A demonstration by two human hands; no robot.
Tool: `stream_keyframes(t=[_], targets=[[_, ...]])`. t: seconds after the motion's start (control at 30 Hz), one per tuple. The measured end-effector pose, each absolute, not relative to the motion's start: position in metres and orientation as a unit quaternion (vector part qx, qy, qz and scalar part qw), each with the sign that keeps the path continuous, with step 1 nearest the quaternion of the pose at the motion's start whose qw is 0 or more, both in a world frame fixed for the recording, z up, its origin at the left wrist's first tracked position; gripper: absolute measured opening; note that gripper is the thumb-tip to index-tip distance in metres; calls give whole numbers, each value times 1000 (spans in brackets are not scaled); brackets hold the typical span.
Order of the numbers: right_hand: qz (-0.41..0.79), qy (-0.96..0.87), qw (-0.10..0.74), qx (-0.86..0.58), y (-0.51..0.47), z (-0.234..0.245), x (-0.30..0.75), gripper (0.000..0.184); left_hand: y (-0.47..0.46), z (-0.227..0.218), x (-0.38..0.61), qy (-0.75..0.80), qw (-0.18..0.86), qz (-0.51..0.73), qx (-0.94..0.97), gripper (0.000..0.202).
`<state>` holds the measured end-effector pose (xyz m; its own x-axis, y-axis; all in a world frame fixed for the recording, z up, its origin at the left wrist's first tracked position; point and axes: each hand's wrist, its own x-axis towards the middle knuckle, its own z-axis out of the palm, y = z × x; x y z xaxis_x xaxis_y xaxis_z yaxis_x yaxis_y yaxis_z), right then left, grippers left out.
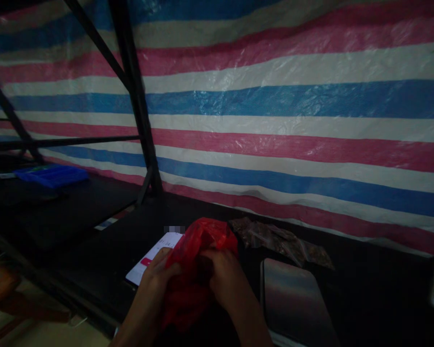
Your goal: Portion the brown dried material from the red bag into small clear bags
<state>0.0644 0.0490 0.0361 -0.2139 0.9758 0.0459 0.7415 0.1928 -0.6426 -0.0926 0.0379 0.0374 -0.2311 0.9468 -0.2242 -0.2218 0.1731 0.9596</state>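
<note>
- A striped tarpaulin [292, 106] in blue, white and pink hangs behind the bench and fills most of the view.
- A black steel rack frame [133, 96] stands upright at the rear left of the bench, with diagonal braces running off to the left.
- The dark bench [376, 289] runs from left to right under the tarpaulin; its front edge lies nearest the person.
- A shiny rectangular metal plate [292, 299] lies flat near the front edge, just right of the hands.
- A blue plastic tray [52, 174] sits far off at the rear left, well apart from everything else.
- A clear bag of brown pieces [282, 241] lies toward the rear edge, behind the metal plate.
- The red plastic bag [198, 270] is held upright at the front middle of the bench, its long axis running from the person's lap up toward the tarpaulin, its bunched top just beyond the fingers.
- A white printed card [155, 258] lies flat just left of the red bag, partly hidden by it.
- The left hand [159, 274] grips the bag's left side, fingers curled into the plastic.
- The right hand [224, 279] pinches the bag's right side near the top; both hands are equally close.
</note>
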Motion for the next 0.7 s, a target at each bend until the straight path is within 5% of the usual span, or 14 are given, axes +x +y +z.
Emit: stream_keyframes(t=[0.4,0.7], targets=[[262,-717,229,-604,49,42,85,70,26,23,-96,637,407,561,339,39],[296,-721,268,-567,45,30,87,67,26,40,-73,511,593,552,289,25]])
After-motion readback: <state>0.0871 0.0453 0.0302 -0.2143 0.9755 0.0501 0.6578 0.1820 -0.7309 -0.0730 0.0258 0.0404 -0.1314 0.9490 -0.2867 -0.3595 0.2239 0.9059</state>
